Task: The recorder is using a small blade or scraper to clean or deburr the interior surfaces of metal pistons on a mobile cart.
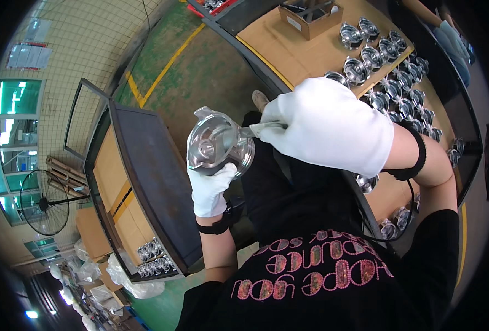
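Note:
My left hand [209, 192], in a white glove, grips a shiny, round, bowl-shaped metal part [211, 135] from below. The part has lugs on its rim and a raised hub inside. Also white-gloved, my right hand [324, 127] is closed around a slim, pale grey tool [262, 129] whose kind I cannot make out. The tool's end meets or nearly meets the right side of the part's rim. Most of its length is hidden in the glove.
On the right, a cardboard-covered workbench [266, 41] bears several similar metal parts [371, 56] and a cardboard box [310, 21]. Another dark-edged table [109, 160] stands left, with more parts. Beyond it is a round fan [44, 203]. A co-worker's arm [423, 12] shows at the upper right.

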`<state>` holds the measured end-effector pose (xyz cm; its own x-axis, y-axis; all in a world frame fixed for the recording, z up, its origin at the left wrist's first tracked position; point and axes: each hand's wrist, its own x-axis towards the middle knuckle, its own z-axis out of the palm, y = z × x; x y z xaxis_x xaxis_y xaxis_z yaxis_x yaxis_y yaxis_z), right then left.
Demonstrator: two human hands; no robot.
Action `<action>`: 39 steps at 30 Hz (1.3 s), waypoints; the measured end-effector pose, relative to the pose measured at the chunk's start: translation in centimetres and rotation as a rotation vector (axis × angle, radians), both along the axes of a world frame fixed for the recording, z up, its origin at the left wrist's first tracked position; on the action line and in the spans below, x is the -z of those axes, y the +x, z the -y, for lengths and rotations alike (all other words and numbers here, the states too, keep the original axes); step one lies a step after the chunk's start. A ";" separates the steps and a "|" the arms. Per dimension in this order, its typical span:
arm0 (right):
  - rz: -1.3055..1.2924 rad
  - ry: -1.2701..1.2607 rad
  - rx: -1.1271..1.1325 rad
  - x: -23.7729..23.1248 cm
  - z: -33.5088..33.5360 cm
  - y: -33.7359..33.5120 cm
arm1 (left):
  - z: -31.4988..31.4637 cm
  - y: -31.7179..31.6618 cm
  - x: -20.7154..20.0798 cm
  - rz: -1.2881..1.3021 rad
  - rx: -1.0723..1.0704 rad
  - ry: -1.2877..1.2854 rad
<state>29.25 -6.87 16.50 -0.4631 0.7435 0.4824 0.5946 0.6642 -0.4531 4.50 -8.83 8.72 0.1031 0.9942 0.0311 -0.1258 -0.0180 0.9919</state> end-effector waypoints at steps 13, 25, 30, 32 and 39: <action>-0.845 -0.961 -0.017 8.1 0.6 0.7 | -1.4 0.7 -1.7 -0.852 -0.349 0.793; -0.747 -1.064 0.055 9.1 -0.2 -0.2 | -1.8 1.5 -1.3 -0.873 -0.370 0.780; -0.669 -1.039 0.054 9.1 -0.2 -0.2 | -1.5 1.7 -1.5 -0.841 -0.386 0.726; -0.667 -1.040 0.053 9.1 -0.2 -0.3 | -1.5 1.5 -1.5 -0.845 -0.351 0.679; -0.610 -1.047 0.094 8.4 -0.3 -0.6 | -1.5 1.4 -1.4 -0.806 -0.338 0.636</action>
<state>28.66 -6.55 8.14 -0.2930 0.9223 -0.2521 0.1224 -0.2253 -0.9666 5.90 -7.33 10.07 0.0472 0.8008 0.5971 0.6680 -0.4697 0.5772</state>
